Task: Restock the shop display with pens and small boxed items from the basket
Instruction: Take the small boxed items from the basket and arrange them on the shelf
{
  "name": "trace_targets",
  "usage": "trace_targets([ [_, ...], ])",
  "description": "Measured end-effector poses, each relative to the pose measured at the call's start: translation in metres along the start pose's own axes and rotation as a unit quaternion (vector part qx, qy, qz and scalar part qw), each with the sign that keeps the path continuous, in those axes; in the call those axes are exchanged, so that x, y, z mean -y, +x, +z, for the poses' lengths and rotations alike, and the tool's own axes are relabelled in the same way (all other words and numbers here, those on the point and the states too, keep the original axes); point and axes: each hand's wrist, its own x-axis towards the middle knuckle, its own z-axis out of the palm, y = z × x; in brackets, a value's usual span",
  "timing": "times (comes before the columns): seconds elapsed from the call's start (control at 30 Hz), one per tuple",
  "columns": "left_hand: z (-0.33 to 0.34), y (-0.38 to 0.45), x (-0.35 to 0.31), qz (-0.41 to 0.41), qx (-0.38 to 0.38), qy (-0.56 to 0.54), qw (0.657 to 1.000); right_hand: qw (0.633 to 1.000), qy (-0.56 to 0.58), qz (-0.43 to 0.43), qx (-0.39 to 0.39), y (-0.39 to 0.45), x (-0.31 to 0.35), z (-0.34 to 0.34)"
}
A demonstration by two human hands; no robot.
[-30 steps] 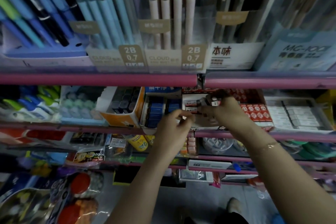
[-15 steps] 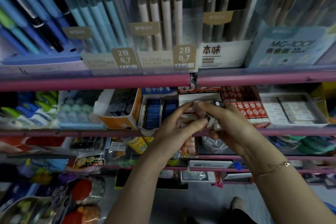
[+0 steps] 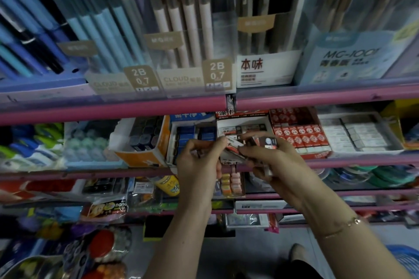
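1. The right hand grips a small stack of boxed items, fingers curled around them, in front of the middle shelf. The left hand pinches one small red-and-white box at its corner, between thumb and fingertips, touching the stack.
2. Both hands hover just before a white open carton on the middle shelf, which holds a row of matching red-and-white boxes.
3. Left of it, a carton holds dark blue boxes; further left, an orange-fronted carton holds dark square items.
4. Right of it, a tray of red patterned boxes sits beside a clear tray of white boxes.
5. The top shelf carries clear plastic holders: pale blue pens on the left, cream-and-brown pencils marked "2B 0.7" in the middle.
6. The shelf edges are smooth pink rails. The cartons look like glossy card with sharp corners.
7. A thin chain bracelet circles the right wrist.
8. Compared with half a second ago, the hands have drawn slightly apart, and the left hand now pulls one box clear of the stack. The view sits closer to the shelf.
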Motion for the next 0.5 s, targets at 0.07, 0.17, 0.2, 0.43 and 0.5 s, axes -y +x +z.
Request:
trace_targets([
  [0.07, 0.003, 0.003, 0.003, 0.008, -0.020, 0.012, 1.000, 0.988, -0.137, -0.062, -0.026, 0.004, 0.004, -0.002],
  [0.17, 0.009, 0.011, 0.007, 0.013, -0.033, 0.074, 0.997, 0.907, -0.378, -0.182, -0.041, 0.014, 0.005, -0.003],
  [0.2, 0.011, 0.015, 0.008, 0.008, -0.031, 0.086, 0.996, 0.878, -0.431, -0.206, -0.034, 0.017, 0.005, -0.003],
  [0.43, 0.008, 0.057, 0.006, 0.167, 0.106, 0.354, 0.914, 0.740, -0.651, -0.163, -0.054, 0.044, 0.034, -0.031],
  [0.5, 0.012, 0.071, 0.007, 0.316, 0.090, 0.490, 0.807, 0.667, -0.721, -0.178, -0.061, 0.054, 0.038, -0.033],
])
